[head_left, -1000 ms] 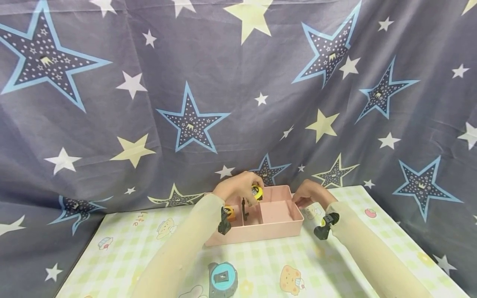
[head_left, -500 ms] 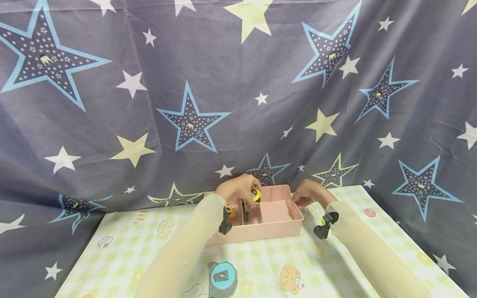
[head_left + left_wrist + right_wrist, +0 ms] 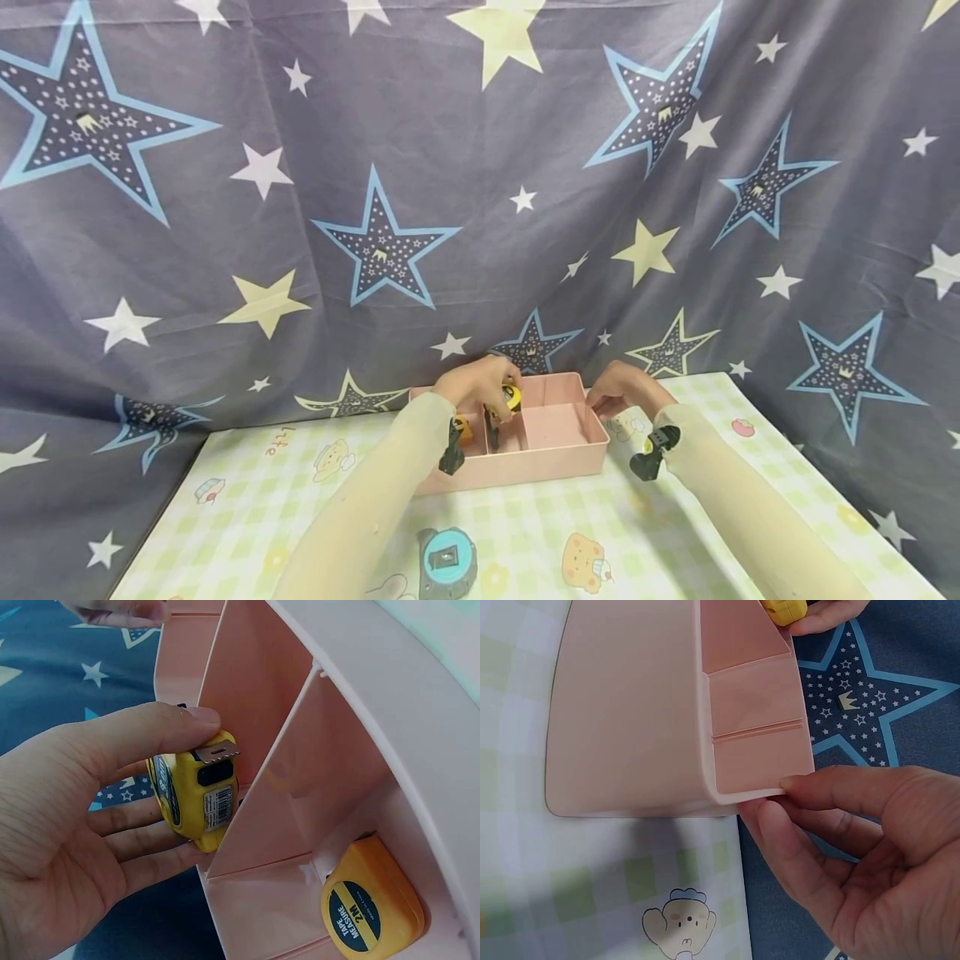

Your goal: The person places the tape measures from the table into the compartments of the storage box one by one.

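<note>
In the head view a pink divided box (image 3: 525, 471) stands at the back of the table. My left hand (image 3: 474, 382) is over its left half and grips a yellow tape measure (image 3: 199, 799) between thumb and fingers. The tape's metal end hook faces up beside a divider wall. An orange tape measure (image 3: 375, 900) lies in the left compartment, touched by neither hand. At the box's right end, my right hand (image 3: 862, 840) pinches the rim between thumb and fingers. A thin dark thing (image 3: 492, 432) below the left hand is too small to identify.
Near the table's front lies a grey and teal tape measure (image 3: 447, 560). A green checked cloth (image 3: 300, 492) with cartoon prints covers the table. Behind the box hangs a dark star-patterned curtain (image 3: 480, 275). Both wrists carry a small black camera (image 3: 452, 448).
My left hand has moved slightly down and left with the yellow tape measure, lower into the box. The right hand keeps its place on the rim.
</note>
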Available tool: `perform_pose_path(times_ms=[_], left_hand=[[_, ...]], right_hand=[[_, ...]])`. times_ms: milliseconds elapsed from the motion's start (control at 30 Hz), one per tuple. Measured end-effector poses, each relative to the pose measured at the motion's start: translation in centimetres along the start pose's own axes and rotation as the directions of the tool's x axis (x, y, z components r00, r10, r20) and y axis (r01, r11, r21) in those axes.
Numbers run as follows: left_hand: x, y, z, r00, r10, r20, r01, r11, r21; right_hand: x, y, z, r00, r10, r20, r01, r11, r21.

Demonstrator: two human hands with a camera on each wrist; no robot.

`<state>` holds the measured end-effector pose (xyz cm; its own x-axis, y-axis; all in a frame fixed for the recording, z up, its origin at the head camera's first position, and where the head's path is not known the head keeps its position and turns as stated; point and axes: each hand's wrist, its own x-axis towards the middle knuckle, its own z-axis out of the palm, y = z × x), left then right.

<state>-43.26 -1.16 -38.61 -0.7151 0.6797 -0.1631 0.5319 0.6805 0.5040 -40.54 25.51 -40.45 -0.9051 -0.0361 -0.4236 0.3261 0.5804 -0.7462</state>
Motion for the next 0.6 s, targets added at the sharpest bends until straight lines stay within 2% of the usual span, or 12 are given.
perform_pose_path(times_ms=[133, 433, 600], left_hand=[[-0.13, -0.01, 0.04, 1.000, -0.011, 0.008, 0.012, 0.999, -0.035], [-0.30, 0.20, 0.07, 0.999, -0.029, 0.017, 0.029, 0.999, -0.034], [-0.25, 0.17, 0.14, 0.999, -0.050, -0.008, 0.050, 0.999, 0.020]], right_hand=[[0.04, -0.06, 0.00, 1.000, -0.001, -0.010, 0.001, 1.000, 0.003], [0.10, -0.09, -0.05, 1.000, 0.013, -0.007, -0.013, 1.000, 0.010], [0.18, -0.01, -0.03, 1.000, 0.010, -0.015, -0.010, 1.000, 0.011]])
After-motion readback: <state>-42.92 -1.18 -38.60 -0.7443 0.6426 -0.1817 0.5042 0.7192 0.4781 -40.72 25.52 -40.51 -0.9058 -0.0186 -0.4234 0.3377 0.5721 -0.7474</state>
